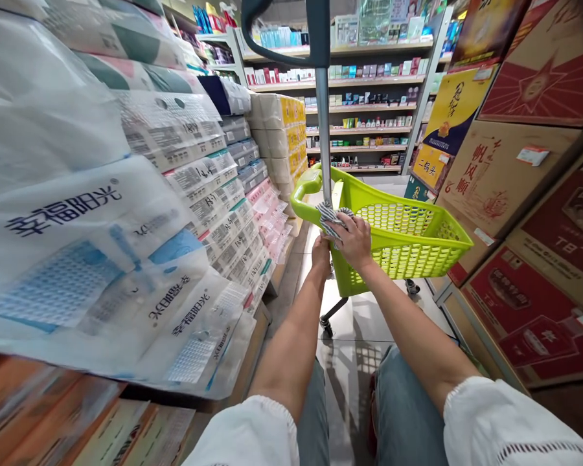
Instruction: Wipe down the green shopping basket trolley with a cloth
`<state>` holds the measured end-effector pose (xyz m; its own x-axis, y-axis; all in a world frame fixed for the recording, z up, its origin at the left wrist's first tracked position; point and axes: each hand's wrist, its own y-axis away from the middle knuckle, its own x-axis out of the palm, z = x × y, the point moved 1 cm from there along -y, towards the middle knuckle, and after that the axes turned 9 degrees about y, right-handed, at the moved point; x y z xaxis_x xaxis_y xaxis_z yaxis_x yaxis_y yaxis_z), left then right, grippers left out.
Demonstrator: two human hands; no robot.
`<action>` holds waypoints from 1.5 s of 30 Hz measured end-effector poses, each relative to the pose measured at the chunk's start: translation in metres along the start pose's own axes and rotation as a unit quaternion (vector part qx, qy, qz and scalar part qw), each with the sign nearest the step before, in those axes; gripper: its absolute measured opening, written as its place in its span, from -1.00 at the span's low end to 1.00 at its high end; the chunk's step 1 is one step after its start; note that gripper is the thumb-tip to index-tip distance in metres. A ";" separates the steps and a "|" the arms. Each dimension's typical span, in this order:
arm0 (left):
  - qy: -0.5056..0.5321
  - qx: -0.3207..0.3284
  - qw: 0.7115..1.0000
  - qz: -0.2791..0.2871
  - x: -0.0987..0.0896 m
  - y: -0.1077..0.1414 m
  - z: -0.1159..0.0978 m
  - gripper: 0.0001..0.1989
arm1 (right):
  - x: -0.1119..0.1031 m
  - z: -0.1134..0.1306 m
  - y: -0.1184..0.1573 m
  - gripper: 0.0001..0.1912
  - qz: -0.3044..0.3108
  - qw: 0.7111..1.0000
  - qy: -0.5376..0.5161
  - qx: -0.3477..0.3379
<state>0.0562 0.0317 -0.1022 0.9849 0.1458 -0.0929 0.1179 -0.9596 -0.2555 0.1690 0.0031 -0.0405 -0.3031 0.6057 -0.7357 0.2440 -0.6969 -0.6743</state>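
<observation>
Left hand [321,249] is sitting mostly hidden behind the right, low by the grey metal handle pole [323,129]; grip cannot be made out. Right hand [354,241] is pressing a crumpled grey-and-white striped cloth [331,219] against the near rim of the lime-green plastic shopping trolley [408,243], fingers curled over the cloth. Trolley's long axis is pointing away down the aisle; its wheels are partly cut off by the arms. Pole is rising upright, top handle cropped. Wrapped tissue packs [102,246] are stacking left, red cardboard cartons [529,310] right
</observation>
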 end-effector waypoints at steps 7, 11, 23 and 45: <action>0.407 -0.071 0.911 -0.005 -0.006 -0.016 0.003 -0.86 | 0.046 -0.002 -0.001 -0.67 -0.100 0.994 0.046 -0.025; 0.423 -0.086 0.902 0.001 -0.014 -0.026 0.010 -0.95 | 0.070 -0.010 0.029 -0.67 -0.050 0.993 0.077 -0.077; 0.433 -0.086 0.897 0.028 -0.019 -0.025 0.014 -0.98 | 0.044 0.006 -0.010 -0.60 -0.109 0.991 0.081 -0.016; 0.413 -0.096 0.906 -0.014 -0.021 -0.026 0.014 -0.90 | 0.081 -0.001 0.020 -0.64 -0.083 0.992 0.092 -0.014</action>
<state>0.0309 0.0566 -0.1067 0.7308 0.0170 0.6823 0.0865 -0.9939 -0.0678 0.1499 0.0384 -0.1136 -0.1693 0.7726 -0.6119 0.2310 -0.5725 -0.7867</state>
